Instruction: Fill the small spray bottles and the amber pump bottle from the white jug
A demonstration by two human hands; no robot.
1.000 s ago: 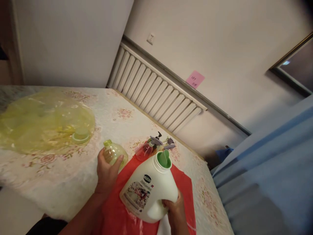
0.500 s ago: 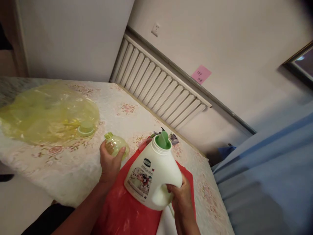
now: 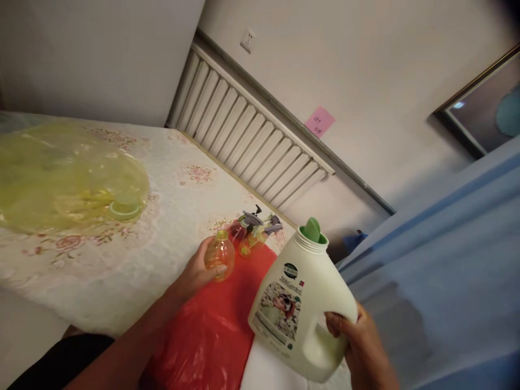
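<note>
My left hand point(image 3: 203, 268) is closed around a small clear yellow-green bottle point(image 3: 220, 254), its neck uncapped and upright. By its handle, my right hand point(image 3: 361, 338) grips a large pale green detergent jug point(image 3: 303, 303), whose open mouth shows a green pour spout point(image 3: 312, 230). The jug tilts slightly and stands apart from the bottle. Beneath both spreads a red plastic bag point(image 3: 207, 330). Just behind the small bottle are spray heads point(image 3: 254, 216) in grey and black, with a red bottle point(image 3: 236, 232) and a yellowish one point(image 3: 252, 242) under them.
A puffed yellow plastic bag point(image 3: 65, 179) lies at the left, with a pale green cap point(image 3: 124, 208) by its edge. Flowered cloth point(image 3: 174, 216) covers the table. Beyond stand a white radiator point(image 3: 252, 130) and a wall; a blue curtain point(image 3: 447, 260) hangs at the right.
The jug has moved right, away from the small bottle. The bottle has shifted right over the red bag and stands more upright. My view has turned a little rightward, showing more of the spray heads.
</note>
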